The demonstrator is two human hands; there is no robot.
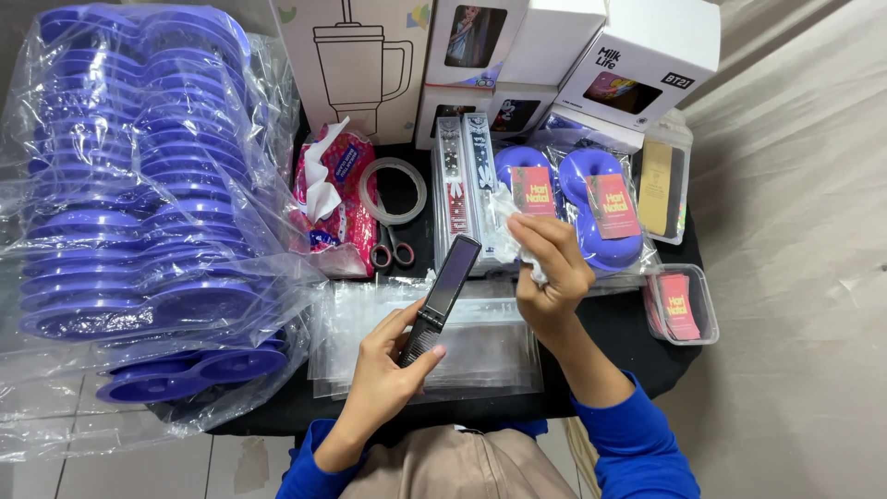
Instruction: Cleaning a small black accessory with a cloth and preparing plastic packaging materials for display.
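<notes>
The left hand (393, 356) grips a slim black rectangular case (442, 294), its long axis tilting up toward the right. The right hand (547, 268), just beside its upper end, pinches a white tissue (506, 211).

A person seen from above is wearing a bright blue long-sleeved top, the sleeves (637, 444) reaching down to the wrists and bunching in soft folds along both forearms. The cuffs are sitting snug, plain and without buttons or markings. Below the sleeves, tan or khaki trousers (462, 467) are showing at the bottom edge, the cloth smooth and unpatterned. The left hand (388, 374) and right hand (550, 273) are going bare, with no gloves, rings, watch or bracelets showing, and the fingernails are appearing short and unpainted.
</notes>
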